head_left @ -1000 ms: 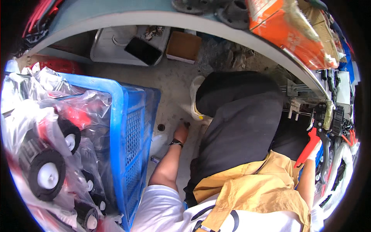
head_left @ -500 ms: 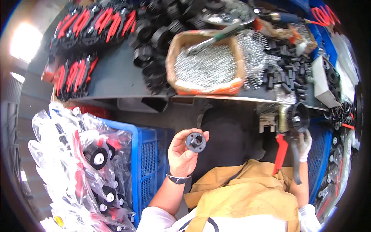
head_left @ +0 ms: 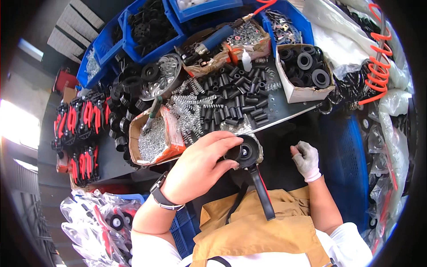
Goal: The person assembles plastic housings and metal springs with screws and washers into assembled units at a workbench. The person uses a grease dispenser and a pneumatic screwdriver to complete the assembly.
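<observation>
Far left edge of the surface [head_left: 111,155]: rows of red-and-black handled parts [head_left: 82,133]. Next to them, stacked black wheels [head_left: 129,84], then an open cardboard box of small silver screws [head_left: 153,140] at the near edge. Metal springs [head_left: 187,109] lie loose beside it, with black cylindrical sleeves [head_left: 235,104] spread across the middle. Back edge: blue bins [head_left: 147,26] of black parts. Left hand [head_left: 200,167], bare, a black watch [head_left: 162,196] at the wrist, is closed around a black round wheel part [head_left: 243,152], fingers curled over its rim, held just off the near edge of the surface above the lap. A black handle [head_left: 262,191] hangs below the wheel part, over a tan apron [head_left: 262,227]. Right hand [head_left: 306,160], in a white glove, is just beside the wheel part, not touching it, fingers loosely curled, holding nothing that shows. Right part of the surface: a cardboard box of black rollers [head_left: 304,71]. Far right: an orange coiled hose [head_left: 378,66].
</observation>
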Available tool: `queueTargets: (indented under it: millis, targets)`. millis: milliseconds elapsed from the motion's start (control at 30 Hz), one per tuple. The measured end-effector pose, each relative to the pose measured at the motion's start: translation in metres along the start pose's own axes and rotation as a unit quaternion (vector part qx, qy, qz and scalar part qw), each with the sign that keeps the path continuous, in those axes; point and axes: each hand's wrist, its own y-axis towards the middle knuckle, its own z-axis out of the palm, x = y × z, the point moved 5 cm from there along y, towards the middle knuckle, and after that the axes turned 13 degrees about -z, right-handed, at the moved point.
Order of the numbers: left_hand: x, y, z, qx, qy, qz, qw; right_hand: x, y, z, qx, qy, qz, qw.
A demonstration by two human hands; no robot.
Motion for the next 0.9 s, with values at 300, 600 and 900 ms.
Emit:
queueTargets:
  millis: [300,600,900]
  targets:
    - [-0.017,0.027,0.022,0.037,0.173,0.056,0.983,-0.012,0.0,-0.01,-0.01,0.009,-0.022,1.0]
    - [0.0,0.028,0.025,0.041,0.119,0.022,0.992,0.07,0.056,-0.036,-0.047,0.031,-0.218,0.974]
    - [0.043,0.035,0.041,0.073,-0.179,0.012,0.981,0.181,0.296,0.083,0.121,-0.23,-0.443,0.858]
